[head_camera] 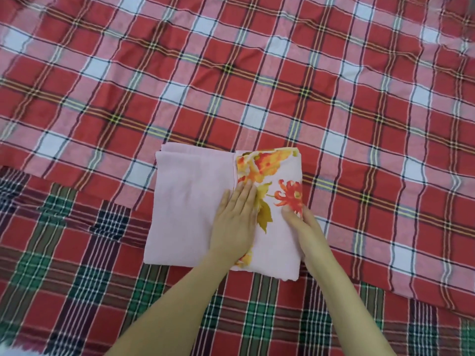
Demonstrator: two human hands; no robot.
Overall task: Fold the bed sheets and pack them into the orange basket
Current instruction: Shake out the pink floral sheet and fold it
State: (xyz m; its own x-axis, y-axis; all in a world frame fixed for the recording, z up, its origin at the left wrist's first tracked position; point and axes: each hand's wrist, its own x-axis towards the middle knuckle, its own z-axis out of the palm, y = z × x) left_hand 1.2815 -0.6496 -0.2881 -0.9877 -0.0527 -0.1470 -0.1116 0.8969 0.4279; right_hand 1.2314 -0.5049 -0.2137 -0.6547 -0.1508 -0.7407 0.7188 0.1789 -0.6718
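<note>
A folded pink sheet (185,209) with an orange and yellow flower panel on its right part lies flat in the middle of the view. My left hand (235,222) presses flat on it, fingers straight, across the seam between the plain pink and the flower print. At the sheet's right edge my right hand (302,224) grips the fold, thumb on top and fingers tucked under the cloth. No orange basket is in view.
A large red, white and pink plaid sheet (257,80) lies spread open under and beyond the folded one. Nearer me lies a red and green plaid cloth (84,283), partly covered by the red one's edge.
</note>
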